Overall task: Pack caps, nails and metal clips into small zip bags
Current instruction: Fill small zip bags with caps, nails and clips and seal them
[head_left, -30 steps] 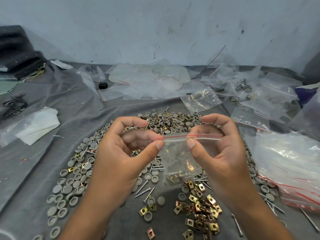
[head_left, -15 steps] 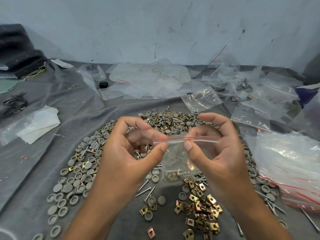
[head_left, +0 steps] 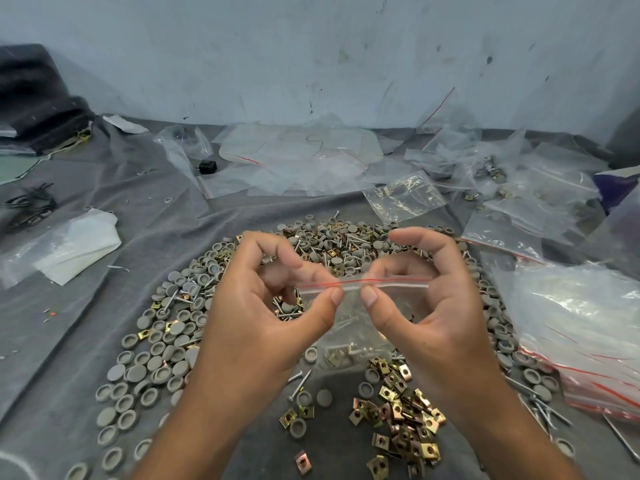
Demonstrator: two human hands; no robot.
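Nearest us, below our hands, loose metal clips [head_left: 401,420], nails [head_left: 300,382] and caps [head_left: 138,372] lie unpacked, so we judge plenty of packing remains. Our left hand [head_left: 263,327] and right hand [head_left: 429,317] both pinch the zip bag [head_left: 360,327] by its seal, already holding parts. Right of them rest filled bags [head_left: 585,341]; beyond, empty bags [head_left: 298,157].

Clear zip bag [head_left: 360,327] w/ red strip, part-filled, held upright above caps [head_left: 166,344], clips [head_left: 401,420], nails [head_left: 300,382].
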